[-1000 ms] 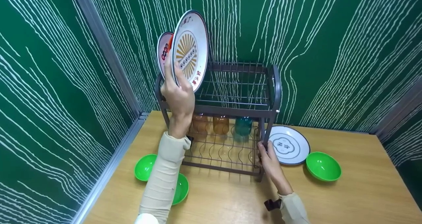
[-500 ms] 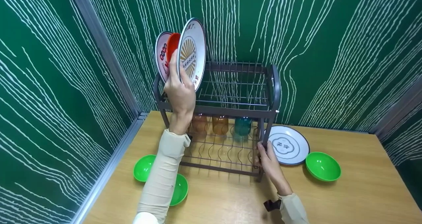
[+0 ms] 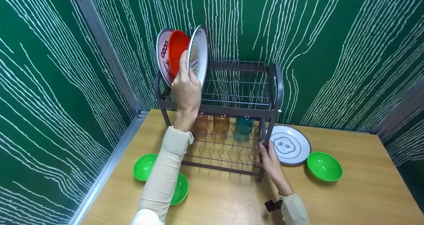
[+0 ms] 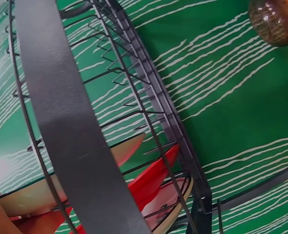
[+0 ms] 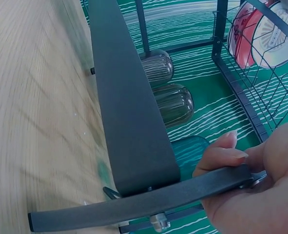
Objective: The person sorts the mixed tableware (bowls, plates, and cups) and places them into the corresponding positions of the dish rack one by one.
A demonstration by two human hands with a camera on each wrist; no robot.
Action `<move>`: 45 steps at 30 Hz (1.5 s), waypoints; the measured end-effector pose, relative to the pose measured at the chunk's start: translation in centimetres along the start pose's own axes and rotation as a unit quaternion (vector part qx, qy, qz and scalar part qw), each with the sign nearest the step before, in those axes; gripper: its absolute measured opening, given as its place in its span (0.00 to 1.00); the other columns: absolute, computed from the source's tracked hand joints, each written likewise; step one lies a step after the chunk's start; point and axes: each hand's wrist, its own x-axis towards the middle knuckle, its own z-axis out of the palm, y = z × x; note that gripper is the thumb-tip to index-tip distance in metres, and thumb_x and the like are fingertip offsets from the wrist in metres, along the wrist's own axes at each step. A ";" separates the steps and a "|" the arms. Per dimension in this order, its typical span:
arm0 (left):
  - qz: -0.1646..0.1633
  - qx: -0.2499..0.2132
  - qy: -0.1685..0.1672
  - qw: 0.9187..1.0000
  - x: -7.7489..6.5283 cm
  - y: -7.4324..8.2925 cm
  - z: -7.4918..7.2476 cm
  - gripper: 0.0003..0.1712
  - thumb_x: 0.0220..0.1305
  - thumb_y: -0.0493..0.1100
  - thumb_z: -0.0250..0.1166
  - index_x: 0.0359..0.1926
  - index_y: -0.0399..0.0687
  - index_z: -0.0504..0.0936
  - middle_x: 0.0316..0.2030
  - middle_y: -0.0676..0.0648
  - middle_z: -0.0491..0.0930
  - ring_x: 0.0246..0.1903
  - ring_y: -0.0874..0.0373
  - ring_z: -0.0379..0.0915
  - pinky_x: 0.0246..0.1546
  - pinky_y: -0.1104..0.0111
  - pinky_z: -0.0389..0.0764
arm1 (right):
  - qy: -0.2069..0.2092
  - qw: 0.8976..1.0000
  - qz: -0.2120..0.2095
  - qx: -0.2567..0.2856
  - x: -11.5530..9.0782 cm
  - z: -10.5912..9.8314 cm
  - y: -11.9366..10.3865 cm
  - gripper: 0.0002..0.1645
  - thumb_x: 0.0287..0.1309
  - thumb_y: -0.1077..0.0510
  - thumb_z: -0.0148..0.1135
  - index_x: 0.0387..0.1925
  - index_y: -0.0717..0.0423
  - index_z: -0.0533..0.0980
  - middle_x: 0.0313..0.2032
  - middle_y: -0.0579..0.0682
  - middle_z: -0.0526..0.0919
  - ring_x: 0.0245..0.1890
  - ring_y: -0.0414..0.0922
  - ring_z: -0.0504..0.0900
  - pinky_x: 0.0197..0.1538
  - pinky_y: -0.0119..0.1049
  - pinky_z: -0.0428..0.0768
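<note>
White round plate with a dark rim and a yellow sunburst [image 3: 198, 58], held on edge at the left part of the upper tier of a dark brown two-tier wire dish rack [image 3: 238, 111]. The left hand [image 3: 187, 91] pinches its near rim between thumb and fingers and is the nearer hand; the right hand [image 3: 273, 160], well apart, below and to the right, is curled round the rack's right front post [image 3: 272, 127]. The governing relation is judged to be the plate's plane: nearly vertical, running from the front rail toward the back edge, decorated face turned to the rack's right end. Between it and the left end stand an orange-red round bowl [image 3: 177, 48] and a pinkish round plate with red markings [image 3: 162, 48]. In the head view, the hand and front rail hide the sunburst plate's lower edge. The left wrist view shows dish edges among the wires from below but little of the hand; whether the wires bear the plate is unclear. The right wrist view best shows fingers hooked round the post, beside three translucent cups [image 5: 178, 105].
</note>
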 end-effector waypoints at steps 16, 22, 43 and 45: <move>-0.049 0.029 -0.020 0.998 1.2 -0.5 0.9 0.23 0.76 0.36 0.58 0.69 0.38 0.73 0.55 0.38 0.84 0.45 0.44 0.87 0.44 0.61 0.88 | -0.005 0.999 -0.034 0.001 0.0 0.1 0.4 0.08 0.82 0.59 0.40 0.50 0.62 0.63 0.29 0.55 0.70 0.21 0.41 0.70 0.20 0.29 0.66; -0.059 0.048 -0.025 0.997 1.7 -0.5 1.1 0.27 0.78 0.35 0.55 0.74 0.35 0.66 0.48 0.36 0.85 0.37 0.47 0.87 0.42 0.67 0.87 | -0.013 1.000 -0.026 0.007 0.0 0.0 0.3 0.09 0.82 0.60 0.38 0.50 0.65 0.62 0.28 0.55 0.69 0.20 0.39 0.70 0.21 0.28 0.66; 0.010 0.077 -0.021 0.997 2.1 -0.4 1.2 0.33 0.73 0.28 0.57 0.76 0.31 0.60 0.67 0.31 0.63 0.69 0.43 0.63 0.74 0.68 0.58 | -0.008 0.999 -0.031 0.007 -0.1 -0.1 0.7 0.15 0.82 0.60 0.40 0.52 0.72 0.62 0.25 0.57 0.70 0.19 0.43 0.71 0.21 0.31 0.66; 0.014 0.074 -0.020 0.997 2.0 -0.1 1.0 0.33 0.72 0.30 0.59 0.75 0.32 0.62 0.67 0.31 0.64 0.69 0.42 0.63 0.74 0.66 0.58 | -0.007 0.999 -0.032 0.012 -0.1 -0.1 0.6 0.14 0.82 0.61 0.41 0.51 0.73 0.62 0.26 0.60 0.70 0.19 0.45 0.71 0.20 0.31 0.67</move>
